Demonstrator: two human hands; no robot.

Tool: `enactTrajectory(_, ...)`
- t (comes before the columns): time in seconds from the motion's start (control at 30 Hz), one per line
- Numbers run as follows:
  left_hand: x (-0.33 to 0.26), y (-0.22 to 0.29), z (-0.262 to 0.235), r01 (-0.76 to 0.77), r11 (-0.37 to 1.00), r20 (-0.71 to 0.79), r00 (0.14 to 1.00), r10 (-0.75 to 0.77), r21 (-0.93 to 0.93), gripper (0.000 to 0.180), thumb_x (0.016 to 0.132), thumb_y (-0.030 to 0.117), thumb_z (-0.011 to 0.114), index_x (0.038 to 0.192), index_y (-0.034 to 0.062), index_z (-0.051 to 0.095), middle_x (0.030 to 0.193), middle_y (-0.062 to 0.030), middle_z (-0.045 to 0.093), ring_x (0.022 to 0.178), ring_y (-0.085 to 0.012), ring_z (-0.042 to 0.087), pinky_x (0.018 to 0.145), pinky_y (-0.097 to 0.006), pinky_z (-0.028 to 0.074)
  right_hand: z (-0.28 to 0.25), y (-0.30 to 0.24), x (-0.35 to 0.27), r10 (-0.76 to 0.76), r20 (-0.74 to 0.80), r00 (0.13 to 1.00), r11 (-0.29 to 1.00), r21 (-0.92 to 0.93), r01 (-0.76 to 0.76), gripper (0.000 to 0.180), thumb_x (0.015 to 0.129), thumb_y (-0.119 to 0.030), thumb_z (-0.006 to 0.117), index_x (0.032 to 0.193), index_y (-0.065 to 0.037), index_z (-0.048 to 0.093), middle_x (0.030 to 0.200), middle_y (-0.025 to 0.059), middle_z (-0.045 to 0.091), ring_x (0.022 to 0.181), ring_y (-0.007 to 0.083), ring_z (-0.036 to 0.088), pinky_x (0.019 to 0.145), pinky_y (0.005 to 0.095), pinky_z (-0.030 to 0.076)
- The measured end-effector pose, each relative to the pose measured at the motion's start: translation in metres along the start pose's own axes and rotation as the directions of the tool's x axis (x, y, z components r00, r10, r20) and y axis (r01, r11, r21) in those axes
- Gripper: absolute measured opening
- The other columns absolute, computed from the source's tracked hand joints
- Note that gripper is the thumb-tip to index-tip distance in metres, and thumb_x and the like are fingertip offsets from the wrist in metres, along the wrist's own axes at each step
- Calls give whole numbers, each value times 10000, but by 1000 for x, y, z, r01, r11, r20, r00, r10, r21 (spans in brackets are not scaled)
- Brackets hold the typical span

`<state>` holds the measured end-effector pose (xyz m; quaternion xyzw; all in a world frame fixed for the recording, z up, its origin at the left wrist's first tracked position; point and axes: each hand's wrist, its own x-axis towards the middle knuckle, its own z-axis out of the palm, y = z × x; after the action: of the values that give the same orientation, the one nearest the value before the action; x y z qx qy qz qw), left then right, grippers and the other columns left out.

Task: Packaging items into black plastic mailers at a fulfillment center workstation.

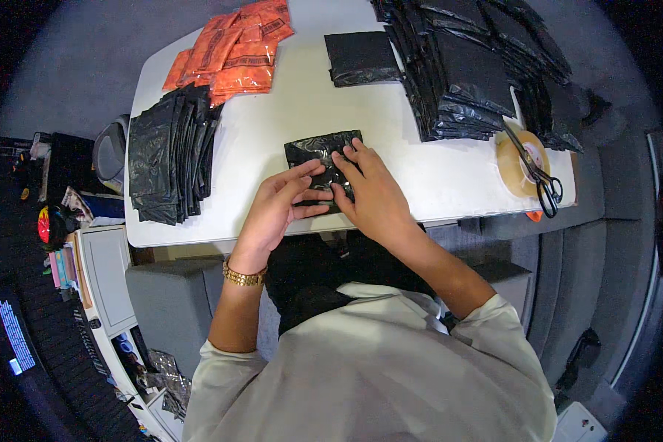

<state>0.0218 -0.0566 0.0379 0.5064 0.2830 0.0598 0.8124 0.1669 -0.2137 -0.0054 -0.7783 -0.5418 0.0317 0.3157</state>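
A folded black plastic bag (311, 149) lies flat near the front edge of the white table, with shiny creases across it. From its left side my left hand (281, 200) rests on it, the fingers stretched out and a little apart. Across its right side lies my right hand (376, 188), fingers spread and the tips touching the plastic. Neither hand grips the bag; both press on its top, covering much of its lower half.
Black folded bags (171, 155) are stacked at the left, below orange packets (236, 55). More black bags (464, 66) pile at the far right, beside a single black packet (361, 57). Scissors (534, 171) lie over a tape roll (510, 166) at the white table's (250, 140) right edge.
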Motion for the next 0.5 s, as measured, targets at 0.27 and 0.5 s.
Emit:
enactTrajectory(0.27, -1, 2, -8, -21, 981, -136, 989, 48, 191, 446, 1140, 164, 474, 1484, -108, 556, 1414, -218, 682, 982, -291, 791, 856, -377, 679, 3, 0, 0, -30, -34, 999, 1000, -6, 29, 520, 996, -218, 669, 1439, 48, 608, 1478, 265, 585, 1509, 424, 445, 1283, 522, 347)
enactTrajectory(0.5, -15, -8, 36, -347, -71, 327, 768, 550, 935, 592, 984, 129, 657, 1552, 20, 530, 1615, -192, 505, 1547, -447, 377, 1281, -564, 308, -1, 2, -2, -14, -7, 1000, 999, -34, 13, 532, 987, -215, 674, 1444, 47, 600, 1488, 266, 577, 1521, 422, 430, 1290, 521, 338)
